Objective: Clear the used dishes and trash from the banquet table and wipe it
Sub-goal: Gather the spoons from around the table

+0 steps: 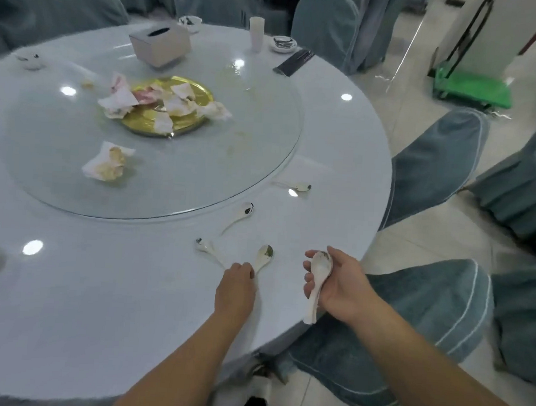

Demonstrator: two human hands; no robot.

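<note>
Step in hand: collecting used spoons from the table [97,302]. The right hand [337,285] grips one spoon [316,284], fingers curled round it, just off the table's near edge. The left hand [236,287] rests on the table, fingers pinching the handle end of a second spoon [263,259]. Next move, as judged: lift it and pass it to the right hand; three spoons remain nearby. The gold tray [183,125] on the glass turntable [199,173] holds crumpled napkins. The tissue box [160,47] stands behind it.
</note>
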